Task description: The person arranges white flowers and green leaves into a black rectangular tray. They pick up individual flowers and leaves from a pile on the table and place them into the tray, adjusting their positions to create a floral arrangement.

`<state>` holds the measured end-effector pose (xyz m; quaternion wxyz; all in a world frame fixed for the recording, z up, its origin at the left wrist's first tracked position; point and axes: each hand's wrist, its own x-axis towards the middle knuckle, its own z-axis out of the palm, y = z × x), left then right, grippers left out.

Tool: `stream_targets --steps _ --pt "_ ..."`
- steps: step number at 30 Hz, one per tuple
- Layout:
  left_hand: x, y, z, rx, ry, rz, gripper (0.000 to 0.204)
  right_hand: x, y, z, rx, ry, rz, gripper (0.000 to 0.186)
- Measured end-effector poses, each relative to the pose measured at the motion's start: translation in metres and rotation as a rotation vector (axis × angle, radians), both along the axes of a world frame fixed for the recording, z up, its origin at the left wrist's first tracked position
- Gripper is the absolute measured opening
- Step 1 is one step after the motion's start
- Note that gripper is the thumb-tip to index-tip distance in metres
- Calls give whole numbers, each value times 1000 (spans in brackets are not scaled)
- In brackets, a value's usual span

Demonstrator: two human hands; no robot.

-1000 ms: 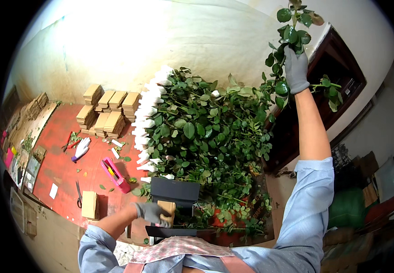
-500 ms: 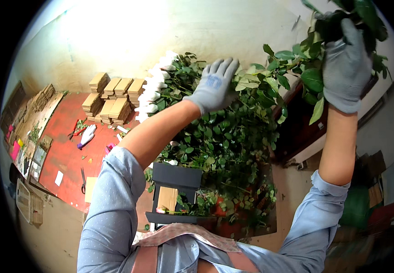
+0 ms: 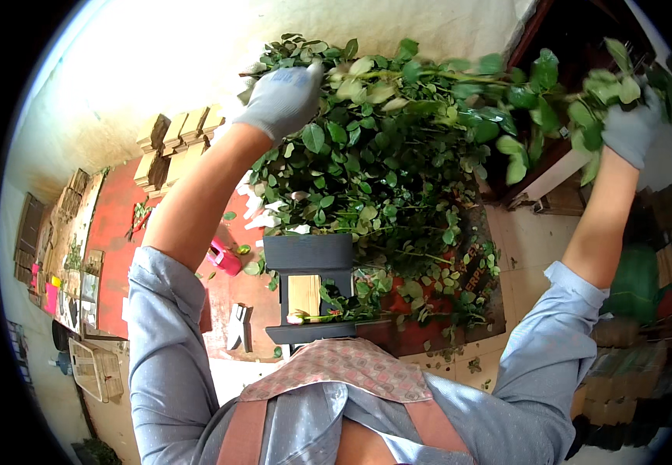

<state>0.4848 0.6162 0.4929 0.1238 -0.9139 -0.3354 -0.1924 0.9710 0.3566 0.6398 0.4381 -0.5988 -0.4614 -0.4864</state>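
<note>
My left hand (image 3: pixel 283 101), in a grey glove, curls closed round a leafy stem at the far left of the green pile; a thin stem end pokes out beyond its knuckles. My right hand (image 3: pixel 632 128), gloved too, is raised at the far right, closed on leafy stems (image 3: pixel 658 81). A long leafy stem (image 3: pixel 460 76), blurred, stretches between the two hands. Below it lies a thick pile of rose stems (image 3: pixel 375 174), with white-wrapped heads (image 3: pixel 265 219) along its left side. Nearer me, a dark tray (image 3: pixel 309 252) holds a cardboard sheet (image 3: pixel 303 294) and a pale pink rose (image 3: pixel 295 318).
Stacks of cardboard pieces (image 3: pixel 154 169) stand on the red table (image 3: pixel 119 256) at left. A pink tool (image 3: pixel 225 258), red-handled shears (image 3: pixel 136 221) and a white-and-grey tool (image 3: pixel 237 327) lie there. A white crate (image 3: pixel 96 370) is at lower left. Loose leaves litter the table's right edge.
My left hand has moved left and closed from its flat, spread pose. The right hand has moved right and down, with the leafy stem now stretched across. The view has shifted.
</note>
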Motion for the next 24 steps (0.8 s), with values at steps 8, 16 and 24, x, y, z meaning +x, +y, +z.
stream_targets --steps 8,16,24 --pt "-35 -2 -92 -128 166 15 16 -29 -74 -28 53 -15 151 27" --pt "-8 -35 -156 -350 126 -207 73 -246 -30 -156 -899 147 662 63" --pt "-154 -46 -170 -655 -490 -216 25 -317 -62 -343 -1554 455 832 44"
